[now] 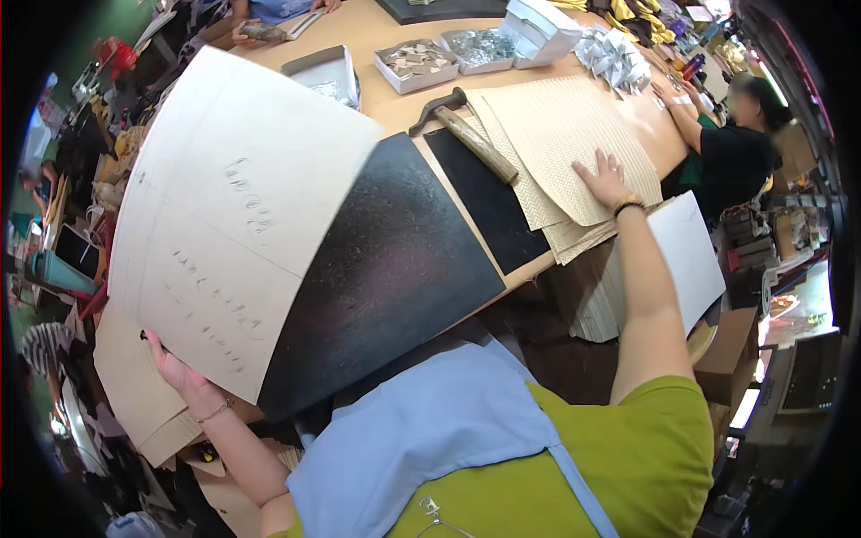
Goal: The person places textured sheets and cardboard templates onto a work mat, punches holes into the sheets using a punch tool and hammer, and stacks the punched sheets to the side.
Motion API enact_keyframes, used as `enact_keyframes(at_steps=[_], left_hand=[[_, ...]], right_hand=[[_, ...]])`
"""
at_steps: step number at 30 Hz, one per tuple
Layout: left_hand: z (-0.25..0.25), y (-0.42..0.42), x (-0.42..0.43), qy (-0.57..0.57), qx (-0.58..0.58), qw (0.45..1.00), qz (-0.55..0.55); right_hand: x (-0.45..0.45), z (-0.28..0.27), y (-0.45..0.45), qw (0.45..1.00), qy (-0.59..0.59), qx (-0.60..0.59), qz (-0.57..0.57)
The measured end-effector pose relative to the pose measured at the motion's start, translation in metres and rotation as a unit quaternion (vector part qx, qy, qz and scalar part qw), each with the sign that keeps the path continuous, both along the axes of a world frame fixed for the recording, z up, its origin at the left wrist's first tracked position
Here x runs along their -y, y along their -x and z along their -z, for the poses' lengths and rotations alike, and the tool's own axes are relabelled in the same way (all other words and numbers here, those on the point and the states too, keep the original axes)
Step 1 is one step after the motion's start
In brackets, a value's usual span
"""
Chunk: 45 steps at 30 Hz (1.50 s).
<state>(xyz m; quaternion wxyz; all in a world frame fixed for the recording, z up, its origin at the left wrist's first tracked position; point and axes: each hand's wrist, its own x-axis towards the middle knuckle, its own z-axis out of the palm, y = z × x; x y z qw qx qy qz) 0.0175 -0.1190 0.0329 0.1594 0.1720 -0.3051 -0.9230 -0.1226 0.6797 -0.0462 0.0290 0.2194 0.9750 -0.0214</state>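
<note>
A large white fan-shaped cardboard pattern (206,215) with handwriting and pencil lines is tilted up on the left. My left hand (175,368) is closed on its lower edge; some of the fingers are hidden. Under its right side lies a black mat (395,260). On the right, my right hand (605,182) rests flat with spread fingers on a stack of cream woven-textured sheets (565,125). A hammer (437,109) and a worn wooden rod (475,143) lie beside that stack, partly over a narrower black mat (480,202).
Along the far side stand a box of small tan pieces (417,63), a tray of metal parts (480,47) and a white box (541,31). A co-worker (740,134) sits at the right. More cream sheets (143,386) are at lower left; a white stack (686,255) is at right.
</note>
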Motion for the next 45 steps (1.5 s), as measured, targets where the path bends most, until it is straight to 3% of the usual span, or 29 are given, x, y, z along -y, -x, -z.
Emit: enact_keyframes(at_steps=[3,5,7,8,9,10,11,12,13,14,16,17,18,19,20,22,24,27,33,36,39,40,41,42,43,45], left_hand=[[-0.003,0.000,-0.014,0.027,-0.009,0.999,0.040],[-0.002,0.002,-0.025,0.003,0.015,0.996,0.087],[-0.022,0.004,-0.066,0.016,0.031,0.995,0.093],[-0.004,0.008,-0.064,0.012,0.012,0.995,0.097],[0.019,0.017,-0.061,0.050,0.007,0.997,0.061],[0.020,0.020,-0.074,0.111,0.014,0.992,0.050],[0.030,0.026,-0.084,0.150,0.043,0.988,0.019],[0.002,0.024,-0.109,0.124,-0.007,0.987,0.104],[0.007,0.024,-0.126,0.182,0.030,0.983,0.023],[0.004,0.028,-0.137,0.207,0.025,0.976,0.060],[-0.017,0.030,-0.151,0.156,0.001,0.977,0.146],[-0.019,0.030,-0.143,0.247,0.042,0.950,0.184],[-0.022,0.033,-0.131,0.333,0.082,0.912,0.223],[-0.018,0.033,-0.115,0.502,0.037,0.849,0.159],[-0.005,0.035,-0.094,0.599,0.006,0.798,0.058],[-0.023,0.025,-0.050,0.726,0.133,0.673,-0.042],[-0.043,0.013,-0.015,0.798,0.338,0.496,-0.048],[-0.029,-0.002,0.020,0.810,0.413,0.415,-0.014],[-0.036,-0.006,0.009,0.824,0.425,0.374,0.029],[-0.049,-0.012,0.012,0.825,0.386,0.411,0.030],[-0.055,-0.009,-0.022,0.695,0.194,0.688,0.079],[-0.058,-0.006,-0.050,0.539,0.150,0.820,0.122],[-0.060,-0.003,-0.082,0.356,0.102,0.915,0.159],[-0.057,-0.002,-0.102,0.322,0.084,0.912,0.240],[-0.060,-0.003,-0.124,0.306,0.057,0.905,0.291],[-0.055,0.001,-0.145,0.372,0.020,0.878,0.300]], right_hand=[[0.088,-0.071,-0.028,0.995,0.033,0.001,0.095],[0.088,-0.069,-0.031,0.996,0.045,-0.012,0.075],[0.055,-0.039,-0.010,0.999,0.019,-0.026,0.025],[0.087,-0.057,-0.015,0.997,0.001,-0.079,0.025],[0.064,-0.035,-0.005,0.978,0.037,-0.173,-0.108],[0.105,-0.060,-0.012,0.917,0.285,-0.246,-0.132],[0.145,-0.079,-0.025,0.862,0.440,-0.219,-0.121],[0.174,-0.094,-0.040,0.788,0.581,-0.178,-0.097],[0.188,-0.106,-0.049,0.682,0.724,-0.072,-0.077],[0.193,-0.103,-0.055,0.714,0.693,-0.038,-0.088],[0.187,-0.087,-0.068,0.719,0.681,-0.086,-0.108],[0.171,-0.075,-0.071,0.687,0.699,-0.162,-0.113],[0.151,-0.077,-0.077,0.710,0.661,-0.235,-0.069],[0.120,-0.083,-0.085,0.651,0.716,-0.239,-0.082],[0.083,-0.096,-0.097,0.698,0.672,-0.231,-0.088],[0.029,-0.110,-0.115,0.773,0.572,-0.270,-0.038],[-0.015,-0.112,-0.133,0.811,0.491,-0.317,0.037],[-0.052,-0.111,-0.159,0.831,0.387,-0.375,0.140],[-0.095,-0.098,-0.186,0.822,0.296,-0.421,0.243],[-0.108,-0.098,-0.191,0.805,0.305,-0.443,0.252],[-0.100,-0.100,-0.176,0.767,0.381,-0.469,0.214],[-0.084,-0.095,-0.158,0.744,0.455,-0.457,0.177],[-0.057,-0.090,-0.138,0.720,0.530,-0.424,0.143],[-0.014,-0.087,-0.123,0.716,0.581,-0.372,0.105],[0.094,-0.108,-0.116,0.835,0.472,-0.282,-0.037],[0.189,-0.110,-0.094,0.798,0.585,-0.138,-0.035]])
